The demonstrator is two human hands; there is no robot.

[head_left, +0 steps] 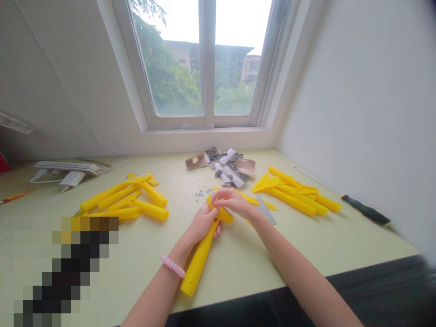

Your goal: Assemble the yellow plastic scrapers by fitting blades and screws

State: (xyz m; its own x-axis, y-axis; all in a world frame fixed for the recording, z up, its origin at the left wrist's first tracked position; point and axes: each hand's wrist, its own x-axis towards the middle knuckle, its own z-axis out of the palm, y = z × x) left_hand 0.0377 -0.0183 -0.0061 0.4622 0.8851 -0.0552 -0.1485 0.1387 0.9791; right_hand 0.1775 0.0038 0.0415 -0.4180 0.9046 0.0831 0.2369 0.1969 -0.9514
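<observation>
Head view: both hands (215, 208) grip a yellow plastic handle (199, 260) just inside the desk's front edge (231, 294).

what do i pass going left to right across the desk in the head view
white power strip → pile of yellow plastic handles → tiny silver metal fasteners → yellow plastic handle held by left hand and right hand → second pile of yellow plastic handles → black-handled screwdriver
</observation>
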